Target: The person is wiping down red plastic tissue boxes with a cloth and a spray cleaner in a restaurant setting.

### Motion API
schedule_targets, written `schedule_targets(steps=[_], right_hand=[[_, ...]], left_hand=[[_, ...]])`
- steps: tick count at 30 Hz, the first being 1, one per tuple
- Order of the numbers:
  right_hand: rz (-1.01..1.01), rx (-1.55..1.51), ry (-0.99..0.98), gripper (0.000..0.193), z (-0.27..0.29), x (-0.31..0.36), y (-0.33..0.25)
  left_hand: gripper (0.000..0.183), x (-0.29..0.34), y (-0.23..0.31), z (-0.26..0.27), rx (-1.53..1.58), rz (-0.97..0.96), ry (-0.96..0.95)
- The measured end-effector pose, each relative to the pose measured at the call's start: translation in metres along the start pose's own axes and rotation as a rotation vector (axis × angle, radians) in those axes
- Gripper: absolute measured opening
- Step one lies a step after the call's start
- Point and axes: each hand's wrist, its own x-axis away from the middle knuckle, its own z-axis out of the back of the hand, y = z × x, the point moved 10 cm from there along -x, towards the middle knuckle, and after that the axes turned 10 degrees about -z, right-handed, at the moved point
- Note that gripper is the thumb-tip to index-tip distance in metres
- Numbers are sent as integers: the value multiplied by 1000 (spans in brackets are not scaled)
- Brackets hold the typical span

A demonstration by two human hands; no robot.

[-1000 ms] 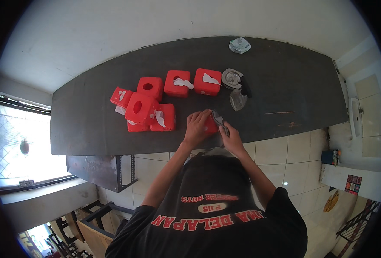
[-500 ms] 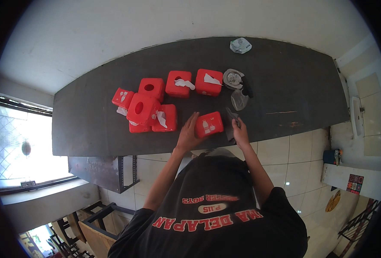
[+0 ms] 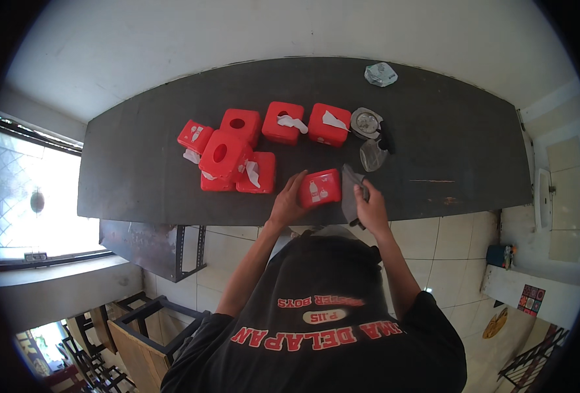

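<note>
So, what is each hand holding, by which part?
Left hand: red, rounded-square tissue box, by its left side. Right hand: limp grey cloth, by its right edge.

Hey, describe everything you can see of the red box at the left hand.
The red box is squarish with rounded corners and looks like smooth plastic. Its visible face bears white pictures, one bottle-shaped; no opening shows there. It is turned slightly, over the near part of the dark table; whether it rests there or is lifted is unclear. The left hand holds its left side. The grey cloth is close by its right side, contact uncertain.
</note>
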Motion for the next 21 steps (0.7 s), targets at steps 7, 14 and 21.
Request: schedule_targets(steps=[7,14,21], right_hand=[[293,-30,-95,40,-61,-11,-1],[585,301,-334,58,-78,25,12],[177,135,-625,48,-38,30,26]], left_hand=[[97,-9,4,-11,-23,9,-41],[89,-17,4,-10,-51,12,-54],[93,-18,-3,-18,0,31,-98]])
